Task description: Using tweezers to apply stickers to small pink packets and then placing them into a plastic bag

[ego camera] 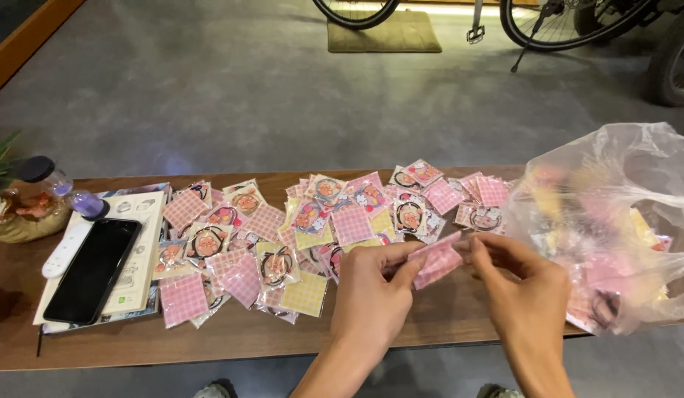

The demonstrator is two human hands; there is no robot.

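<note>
Both hands hold one small pink checked packet (436,261) above the wooden table (84,346). My left hand (371,295) pinches its left end and my right hand (522,287) pinches its right end. Behind the hands lies a spread of several small packets (305,221), pink and yellow checked, some showing cartoon charms with rings. To the right of my right hand sits a clear plastic bag (615,221) with more such packets inside.
A black phone (93,270) lies on a booklet (139,243) at the table's left, beside a white remote (65,249), a small bottle with a black cap (50,180) and a plant pot (17,214). Beyond the table: grey floor, a mat (384,35), bicycle wheels (559,26).
</note>
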